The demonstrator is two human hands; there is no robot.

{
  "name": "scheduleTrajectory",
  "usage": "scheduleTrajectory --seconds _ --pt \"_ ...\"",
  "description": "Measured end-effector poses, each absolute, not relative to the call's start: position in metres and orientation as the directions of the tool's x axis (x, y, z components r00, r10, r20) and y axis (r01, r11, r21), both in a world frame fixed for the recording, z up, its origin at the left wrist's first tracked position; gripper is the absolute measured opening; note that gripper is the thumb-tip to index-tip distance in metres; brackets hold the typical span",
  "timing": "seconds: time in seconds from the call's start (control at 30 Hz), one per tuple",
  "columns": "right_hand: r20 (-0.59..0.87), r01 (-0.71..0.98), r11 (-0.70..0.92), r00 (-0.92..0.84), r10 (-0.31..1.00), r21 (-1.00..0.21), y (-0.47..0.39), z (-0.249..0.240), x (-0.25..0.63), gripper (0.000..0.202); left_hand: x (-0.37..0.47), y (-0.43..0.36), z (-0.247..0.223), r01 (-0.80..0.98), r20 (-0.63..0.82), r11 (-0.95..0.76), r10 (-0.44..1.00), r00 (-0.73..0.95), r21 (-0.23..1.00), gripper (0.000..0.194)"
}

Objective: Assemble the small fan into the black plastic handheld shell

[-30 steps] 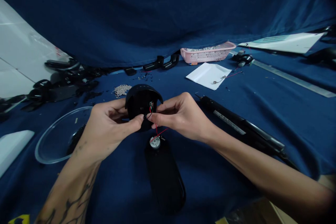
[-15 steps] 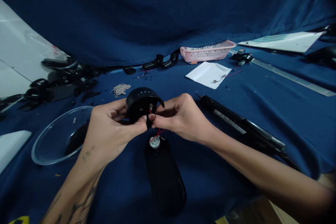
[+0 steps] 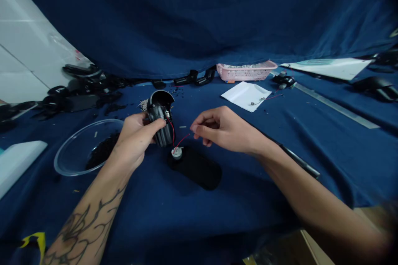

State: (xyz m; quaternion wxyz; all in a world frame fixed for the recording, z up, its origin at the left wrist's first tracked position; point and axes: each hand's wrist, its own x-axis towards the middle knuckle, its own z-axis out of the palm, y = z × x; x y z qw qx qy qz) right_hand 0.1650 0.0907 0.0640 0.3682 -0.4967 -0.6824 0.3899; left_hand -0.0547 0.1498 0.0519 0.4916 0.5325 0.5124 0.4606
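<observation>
You face a table draped in dark blue cloth (image 3: 236, 198), and the same blue fabric (image 3: 199, 12) rises behind it as a backdrop, sagging in soft folds. At your upper left a white tiled wall (image 3: 21, 62) shows past the fabric's edge. The light is dim and even, brightest on that wall.
</observation>
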Motion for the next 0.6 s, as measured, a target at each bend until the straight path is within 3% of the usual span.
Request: scheduleTrajectory --seconds 0.07,0.3,0.47,0.6 --pt "0.108 0.338 0.172 -0.202 0.973 -0.925 0.090 0.061 0.161 0.024 -0.053 0.148 0.052 0.081 -0.028 0.023 0.997 0.067 0.996 0.026" --pt "0.148 -0.113 0.131 -0.154 0.977 -0.985 0.091 0.043 0.128 0.033 -0.056 0.146 0.050 0.070 -0.049 0.037 0.984 0.169 0.997 0.040" --pt "0.151 -0.197 0.120 -0.149 0.977 -0.973 0.087 0.045 0.117 0.028 -0.062 0.145 0.054 0.001 -0.025 0.026 0.961 0.274 1.000 0.057" --pt "0.124 -0.142 0.107 -0.118 0.985 -0.984 0.084 0.044 0.117 0.025 -0.065 0.137 0.065 -0.064 0.044 -0.025 0.947 0.317 0.998 0.064"
